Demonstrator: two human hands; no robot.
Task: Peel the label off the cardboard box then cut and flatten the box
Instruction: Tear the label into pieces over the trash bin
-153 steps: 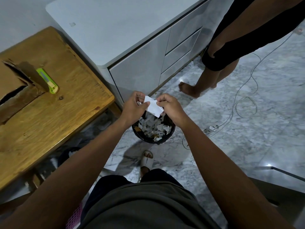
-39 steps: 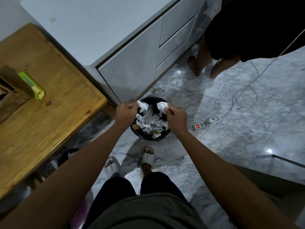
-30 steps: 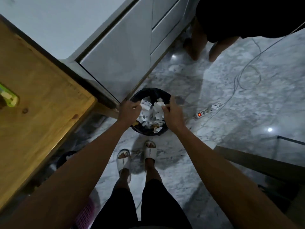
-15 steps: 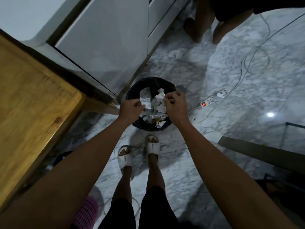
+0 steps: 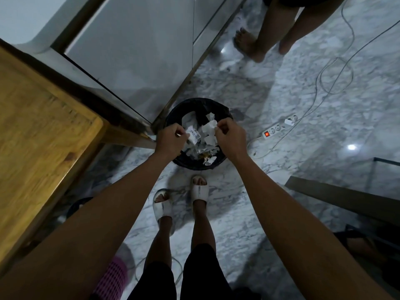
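Left hand: pinched on a barcoded label scrap, held over the bin for dropping.
Right hand: pinched on a white scrap, likewise.
Cardboard box: out of view.

Black bin — white scraps; grey-veined marble floor — yellow-brown wood table.

A bin is being stood on the floor at the foot of a cabinet, with paper scraps lying inside it. Both hands are being held over its rim, the left hand on the left and the right hand on the right, each with a label piece at its fingertips. A table is being kept to the left, a power strip to the right of the bin, and another person's legs beyond it.
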